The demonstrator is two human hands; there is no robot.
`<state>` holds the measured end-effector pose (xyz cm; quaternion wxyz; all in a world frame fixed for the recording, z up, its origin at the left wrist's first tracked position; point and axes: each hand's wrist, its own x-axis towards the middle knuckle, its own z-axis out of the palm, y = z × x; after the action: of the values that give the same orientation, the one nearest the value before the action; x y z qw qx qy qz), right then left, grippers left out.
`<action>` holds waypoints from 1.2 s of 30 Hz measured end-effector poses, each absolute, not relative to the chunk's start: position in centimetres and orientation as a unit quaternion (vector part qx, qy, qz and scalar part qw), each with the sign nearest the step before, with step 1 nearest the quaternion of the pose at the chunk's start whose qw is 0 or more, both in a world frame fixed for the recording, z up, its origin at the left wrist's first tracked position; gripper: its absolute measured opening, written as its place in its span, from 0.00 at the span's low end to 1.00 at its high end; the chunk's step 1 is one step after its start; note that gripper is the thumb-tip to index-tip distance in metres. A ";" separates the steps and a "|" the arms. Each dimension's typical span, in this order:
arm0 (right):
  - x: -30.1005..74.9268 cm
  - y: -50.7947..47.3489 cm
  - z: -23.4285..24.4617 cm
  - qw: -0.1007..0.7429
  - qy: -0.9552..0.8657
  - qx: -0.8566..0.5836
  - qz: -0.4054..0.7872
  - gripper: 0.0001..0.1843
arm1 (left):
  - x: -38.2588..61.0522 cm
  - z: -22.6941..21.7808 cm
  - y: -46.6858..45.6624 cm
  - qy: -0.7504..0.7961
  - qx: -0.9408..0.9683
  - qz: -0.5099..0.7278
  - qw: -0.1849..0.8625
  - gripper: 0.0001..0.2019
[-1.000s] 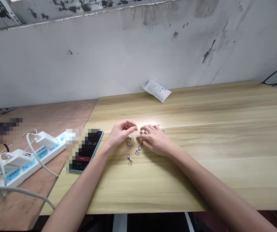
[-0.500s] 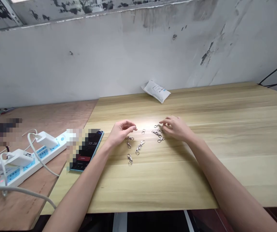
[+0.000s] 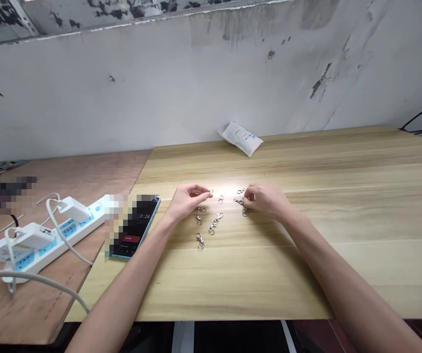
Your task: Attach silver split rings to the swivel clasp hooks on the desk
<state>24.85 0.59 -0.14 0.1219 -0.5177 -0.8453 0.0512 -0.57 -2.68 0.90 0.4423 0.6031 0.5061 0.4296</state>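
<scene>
Two pinches now. The left hand [image 3: 188,200] still grips a small ring [image 3: 211,192]; the right hand [image 3: 267,200] has left the middle clasps [image 3: 214,223] and nips a clasp [image 3: 239,200] farther right on the bench [image 3: 306,255].

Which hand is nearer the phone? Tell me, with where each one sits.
Left. The left hand is just right of the phone, apart from it; the right hand is farther right, past the loose metal clasps.
</scene>
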 end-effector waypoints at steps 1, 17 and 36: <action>24.8 0.5 -0.1 0.122 -0.841 -0.526 0.049 0.09 | -0.5 0.8 -2.7 0.505 0.602 0.428 0.448 0.12; 25.6 0.0 0.6 0.104 -0.858 -0.493 0.100 0.12 | -0.4 0.3 -2.6 0.522 0.618 0.403 0.427 0.10; 26.8 -0.6 1.5 0.018 -0.815 -0.568 0.111 0.10 | -0.4 0.7 -2.6 0.521 0.681 0.407 0.314 0.05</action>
<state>26.84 -0.55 1.49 0.0181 -0.5681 -0.8152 0.1115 -0.37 -2.60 0.67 0.3143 0.6815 0.5205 0.4073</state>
